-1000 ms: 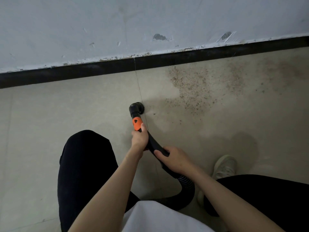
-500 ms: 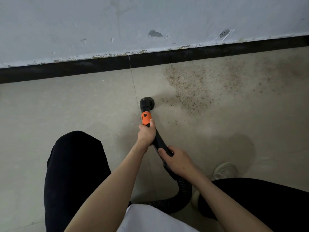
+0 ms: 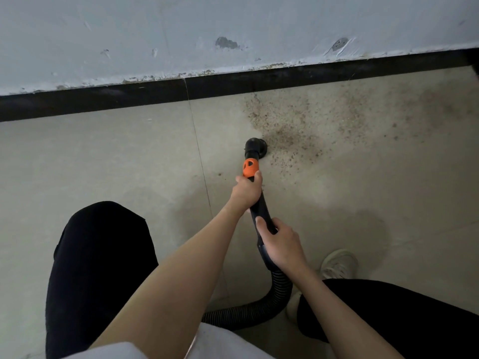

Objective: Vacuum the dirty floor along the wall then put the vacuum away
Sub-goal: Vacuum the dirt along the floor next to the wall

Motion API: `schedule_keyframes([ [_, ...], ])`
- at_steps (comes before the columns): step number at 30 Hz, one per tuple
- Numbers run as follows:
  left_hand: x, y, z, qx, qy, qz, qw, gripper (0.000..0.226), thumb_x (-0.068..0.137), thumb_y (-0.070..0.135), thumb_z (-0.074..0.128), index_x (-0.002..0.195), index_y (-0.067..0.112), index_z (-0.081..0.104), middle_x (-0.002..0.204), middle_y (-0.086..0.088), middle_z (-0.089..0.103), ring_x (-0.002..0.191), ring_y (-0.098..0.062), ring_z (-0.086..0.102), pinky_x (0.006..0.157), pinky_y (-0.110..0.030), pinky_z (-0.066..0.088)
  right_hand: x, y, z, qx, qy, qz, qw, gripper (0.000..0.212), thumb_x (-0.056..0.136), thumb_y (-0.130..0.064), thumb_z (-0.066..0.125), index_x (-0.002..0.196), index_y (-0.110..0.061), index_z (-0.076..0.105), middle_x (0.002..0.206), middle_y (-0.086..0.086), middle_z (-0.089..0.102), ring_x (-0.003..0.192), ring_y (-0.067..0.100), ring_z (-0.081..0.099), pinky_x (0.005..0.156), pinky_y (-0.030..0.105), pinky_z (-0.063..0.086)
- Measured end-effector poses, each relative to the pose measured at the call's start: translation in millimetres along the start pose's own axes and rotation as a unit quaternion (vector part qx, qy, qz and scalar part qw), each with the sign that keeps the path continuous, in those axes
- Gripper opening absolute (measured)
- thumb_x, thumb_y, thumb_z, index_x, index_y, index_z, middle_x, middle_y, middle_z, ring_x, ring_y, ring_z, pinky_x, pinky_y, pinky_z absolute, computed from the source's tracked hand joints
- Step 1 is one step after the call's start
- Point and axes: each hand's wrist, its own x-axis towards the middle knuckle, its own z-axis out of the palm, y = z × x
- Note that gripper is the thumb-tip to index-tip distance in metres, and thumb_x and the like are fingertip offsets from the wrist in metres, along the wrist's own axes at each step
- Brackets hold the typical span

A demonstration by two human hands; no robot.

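Moved rightward to the brown dirt patch [image 3: 293,141], round black vacuum nozzle [image 3: 255,149] — left hand [image 3: 246,191] and right hand [image 3: 281,244] both clamped around its black wand [image 3: 260,208].

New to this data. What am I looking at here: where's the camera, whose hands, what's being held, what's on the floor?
There is no robot. One wide-angle camera sits on a person's head and looks forward and down, so the arms entering from the bottom are the wearer's own. The person crouches facing a wall with a black baseboard. The left hand grips the vacuum wand just below its orange collar; the right hand grips it lower, near the ribbed hose. The round black nozzle sits on the tiled floor at the left edge of a patch of brown grit spreading right along the baseboard. A pale shoe shows at lower right.
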Motion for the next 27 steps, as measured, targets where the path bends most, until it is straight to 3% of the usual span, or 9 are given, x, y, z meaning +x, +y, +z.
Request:
schedule_keyframes([
  [6,-1,-12,-16,-0.04,0.018,-0.007,0.999,0.059,0.098,0.049,0.033,0.13,0.0,0.031,0.122,-0.022,0.053,0.107,-0.036,0.058,0.068,-0.034,0.048,4,-4,2,0.023,-0.043,-0.022,0.999,0.041,0.095,-0.047,0.052,0.063,-0.022,0.046,0.063,-0.001,0.054,0.065,0.019,0.053,0.062,0.033,0.038],
  [10,-17,-43,-40,-0.12,0.089,-0.036,0.988,0.057,0.097,0.05,0.035,0.126,0.001,0.033,0.123,-0.022,0.053,0.108,-0.036,0.056,0.092,-0.043,0.049,0,-14,12,-0.042,-0.117,-0.061,0.99,0.041,0.093,-0.052,0.051,0.065,-0.022,0.048,0.068,0.001,0.059,0.076,0.026,0.061,0.069,0.036,0.046],
  [15,-40,-74,-55,-0.161,0.138,-0.086,0.973,0.061,0.097,0.05,0.034,0.13,-0.001,0.03,0.126,-0.023,0.05,0.111,-0.037,0.054,0.095,-0.047,0.047,-13,-21,19,-0.096,-0.184,-0.091,0.974,0.039,0.092,-0.057,0.05,0.068,-0.026,0.052,0.082,0.004,0.071,0.081,0.024,0.067,0.076,0.036,0.052],
  [21,-58,-92,-48,-0.176,0.117,-0.103,0.972,0.059,0.098,0.049,0.033,0.132,0.001,0.029,0.122,-0.02,0.05,0.108,-0.035,0.054,0.091,-0.042,0.048,-28,-18,21,-0.151,-0.234,-0.087,0.957,0.036,0.096,-0.054,0.045,0.074,-0.026,0.051,0.077,-0.002,0.061,0.077,0.02,0.06,0.068,0.03,0.043],
  [27,-65,-89,-26,-0.151,0.059,-0.071,0.984,0.053,0.099,0.048,0.034,0.126,0.003,0.03,0.115,-0.018,0.052,0.105,-0.032,0.055,0.096,-0.043,0.045,-37,-9,27,-0.118,-0.185,-0.056,0.974,0.035,0.098,-0.052,0.041,0.084,-0.022,0.051,0.079,0.007,0.071,0.082,0.028,0.069,0.077,0.038,0.053],
])
